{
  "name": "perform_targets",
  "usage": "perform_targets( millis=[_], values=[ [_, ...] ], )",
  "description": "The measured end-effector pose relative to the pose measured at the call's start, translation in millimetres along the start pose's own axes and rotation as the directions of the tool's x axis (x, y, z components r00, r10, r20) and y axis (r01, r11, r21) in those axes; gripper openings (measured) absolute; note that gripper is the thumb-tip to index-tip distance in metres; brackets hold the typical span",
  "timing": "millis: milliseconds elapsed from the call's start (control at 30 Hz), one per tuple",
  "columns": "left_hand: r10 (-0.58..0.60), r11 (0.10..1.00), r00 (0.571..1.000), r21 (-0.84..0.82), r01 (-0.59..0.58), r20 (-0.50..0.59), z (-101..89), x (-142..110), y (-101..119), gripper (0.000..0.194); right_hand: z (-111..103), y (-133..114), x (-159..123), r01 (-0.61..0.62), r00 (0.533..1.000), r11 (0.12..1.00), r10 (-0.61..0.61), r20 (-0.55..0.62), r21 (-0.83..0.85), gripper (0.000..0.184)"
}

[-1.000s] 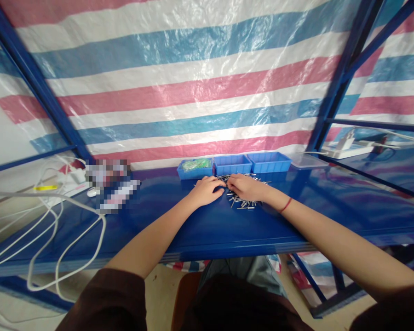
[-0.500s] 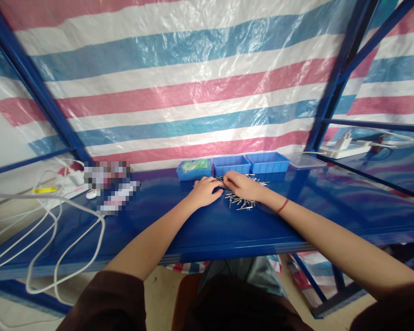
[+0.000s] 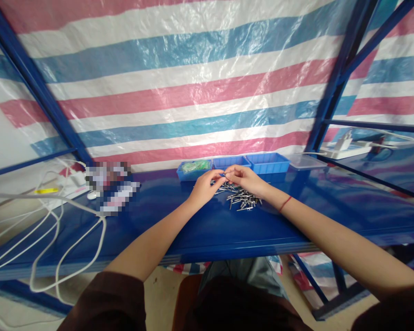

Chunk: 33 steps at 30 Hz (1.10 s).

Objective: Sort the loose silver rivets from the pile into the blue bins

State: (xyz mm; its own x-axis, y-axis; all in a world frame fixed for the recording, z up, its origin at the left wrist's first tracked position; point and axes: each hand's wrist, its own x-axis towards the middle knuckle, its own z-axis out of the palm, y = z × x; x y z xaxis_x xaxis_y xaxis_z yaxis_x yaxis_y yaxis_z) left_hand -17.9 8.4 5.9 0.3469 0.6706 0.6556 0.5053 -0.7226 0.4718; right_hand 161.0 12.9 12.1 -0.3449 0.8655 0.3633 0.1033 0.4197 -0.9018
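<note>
A heap of small silver metal pins [image 3: 242, 197] lies on the blue shelf top [image 3: 207, 225]. My left hand [image 3: 204, 186] and my right hand [image 3: 246, 179] are lifted just above the heap's far left side, fingertips pinched and meeting around one small pin [image 3: 223, 174]. Which hand carries it I cannot tell exactly; both touch it. My right wrist wears a red string. Behind the hands stand three blue bins: the left bin [image 3: 194, 168] holds green bagged parts, the middle bin [image 3: 231, 162] and the right bin [image 3: 268, 162] show no contents from here.
A clear lidded box [image 3: 306, 161] sits right of the bins. White cables [image 3: 48, 230] loop over the shelf's left part, beside blurred items [image 3: 112, 186]. A power strip [image 3: 345, 146] lies on the right-hand shelf. A striped tarp [image 3: 193, 82] closes the back, with blue frame posts either side.
Both hands have risen off the pin heap and come together, fingertips now pinching a pin above it. The heap is more exposed than before.
</note>
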Motion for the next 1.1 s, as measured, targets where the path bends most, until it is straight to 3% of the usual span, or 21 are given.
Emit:
perform_targets(
  millis=[167, 333, 500, 600, 733, 833, 933, 1100],
  values=[
    [-0.033, 0.997, 0.999, -0.075, 0.031, -0.028, -2.2, 1, 6, 0.013, 4, -7, -3, -0.101, 0.995, 0.973, 0.104, -0.003, 0.207, 0.036],
    [0.026, 0.999, 0.994, -0.041, -0.031, -0.107, -4.8, 1, 7, 0.016, 6, -12, -5, -0.158, 0.986, 0.969, 0.144, 0.087, 0.19, 0.037],
    [0.019, 1.0, 0.994, -0.022, -0.022, -0.111, -5.2, 1, 5, 0.017, 5, -8, -3, -0.061, 0.994, 0.981, 0.077, -0.081, 0.185, 0.037],
    [-0.001, 1.0, 0.995, -0.03, -0.002, -0.098, -4.8, 1, 3, 0.017, 5, -8, -1, -0.004, 0.993, 0.989, 0.022, -0.12, 0.147, 0.037],
    [-0.016, 0.998, 0.998, -0.054, 0.013, -0.062, -4.2, 2, 1, 0.018, 5, -11, -3, 0.114, 0.991, 0.993, -0.112, -0.075, 0.021, 0.032],
    [-0.021, 0.998, 1.0, -0.052, 0.02, -0.013, -2.9, 2, 1, 0.025, 5, -13, -6, 0.223, 0.972, 0.961, -0.232, -0.037, -0.166, 0.029],
    [-0.053, 0.998, 0.998, -0.045, 0.052, -0.017, -1.1, 1, 0, 0.026, 1, -17, -2, 0.275, 0.948, 0.873, -0.316, -0.038, -0.402, 0.026],
    [-0.109, 0.994, 0.994, 0.0, 0.109, -0.032, -1.7, 1, -3, 0.026, -22, -13, 28, 0.205, 0.912, 0.65, -0.399, -0.099, -0.732, 0.017]
  ],
)
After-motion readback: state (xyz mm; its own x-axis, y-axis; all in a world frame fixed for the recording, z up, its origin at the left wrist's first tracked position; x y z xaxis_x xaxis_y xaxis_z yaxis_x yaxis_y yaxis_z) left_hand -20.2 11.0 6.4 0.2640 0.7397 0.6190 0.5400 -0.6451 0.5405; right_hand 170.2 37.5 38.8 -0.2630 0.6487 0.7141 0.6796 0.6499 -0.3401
